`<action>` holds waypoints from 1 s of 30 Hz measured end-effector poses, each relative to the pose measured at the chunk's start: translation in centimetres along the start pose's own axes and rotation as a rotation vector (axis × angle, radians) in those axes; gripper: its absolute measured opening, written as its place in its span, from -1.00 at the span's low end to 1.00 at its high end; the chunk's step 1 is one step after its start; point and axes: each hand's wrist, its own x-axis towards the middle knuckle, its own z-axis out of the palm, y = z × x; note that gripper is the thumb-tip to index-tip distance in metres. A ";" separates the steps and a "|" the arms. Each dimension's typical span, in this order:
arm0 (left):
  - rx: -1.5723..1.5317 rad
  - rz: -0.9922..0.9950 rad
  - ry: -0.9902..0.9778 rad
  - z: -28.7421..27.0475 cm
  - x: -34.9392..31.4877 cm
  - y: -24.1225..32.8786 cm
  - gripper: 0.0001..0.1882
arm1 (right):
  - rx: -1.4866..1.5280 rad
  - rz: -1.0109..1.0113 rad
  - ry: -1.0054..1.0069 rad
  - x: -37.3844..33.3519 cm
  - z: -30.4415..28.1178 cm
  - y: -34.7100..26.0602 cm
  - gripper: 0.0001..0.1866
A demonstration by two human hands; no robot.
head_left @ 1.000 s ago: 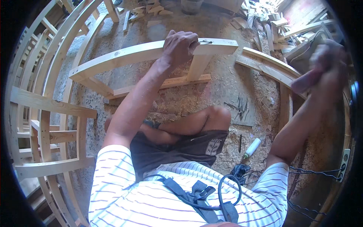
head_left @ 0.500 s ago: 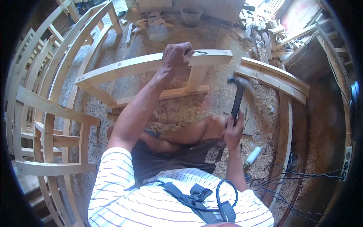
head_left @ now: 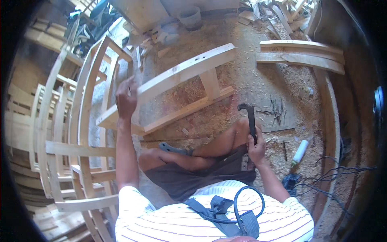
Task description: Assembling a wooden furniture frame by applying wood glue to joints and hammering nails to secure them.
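Note:
My right hand (head_left: 256, 149) is wrapped round the dark handle of a claw hammer (head_left: 251, 117), raised over my right knee with its head away from me. In front of me stands a pale wooden frame (head_left: 187, 69), its long top beam joined by short uprights to a lower rail (head_left: 193, 109). Dark marks or nail heads show on the beam near its far right end. My left hand (head_left: 127, 98) is closed beside the left part of this beam. A small dark sliver shows at its fingers, too small to name; I cannot tell whether the hand touches the wood.
Several loose nails (head_left: 277, 111) lie on a flat board by my right knee. A pale bottle (head_left: 300, 151) and black cables (head_left: 322, 183) are at right. Curved wooden pieces (head_left: 302, 54) rest at far right. Assembled frames (head_left: 82, 121) stand on the left; a bucket (head_left: 190, 19) stands far back.
My left hand has moved left along the beam, away from its right part. The hammer has come down a little toward my knee. The view has swung, and the wooden frame now appears more slanted.

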 end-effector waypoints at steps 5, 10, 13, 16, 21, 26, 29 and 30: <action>0.224 -0.114 -0.277 -0.7 -1.1 1.7 -0.47 | 0.156 0.175 -0.137 0.5 -1.1 -2.4 -0.59; 0.264 0.006 -0.009 3.9 0.6 5.5 -0.36 | 0.065 -0.039 -0.012 0.5 0.4 0.4 -0.59; 0.248 0.041 0.070 7.8 2.7 9.9 -0.34 | 0.029 -0.045 -0.017 0.5 0.8 1.3 -0.58; 0.199 0.049 0.100 10.2 3.4 12.1 -0.36 | 0.089 0.121 -0.073 -0.3 0.7 -0.7 -0.56; -0.009 0.046 0.001 9.4 2.9 11.3 -0.37 | 0.025 0.100 -0.003 -1.4 0.7 0.9 -0.51; -0.030 -0.012 0.114 1.5 -1.8 4.7 -0.74 | 0.151 0.261 0.013 -1.4 -0.1 -2.2 -0.51; 0.014 -0.082 0.200 -2.6 -5.2 0.4 -0.75 | -0.023 0.027 0.054 0.4 0.4 -4.2 -0.52; -0.060 -0.144 0.209 -3.7 -6.4 -0.5 -0.76 | 0.042 0.030 0.072 1.1 0.9 -5.3 -0.54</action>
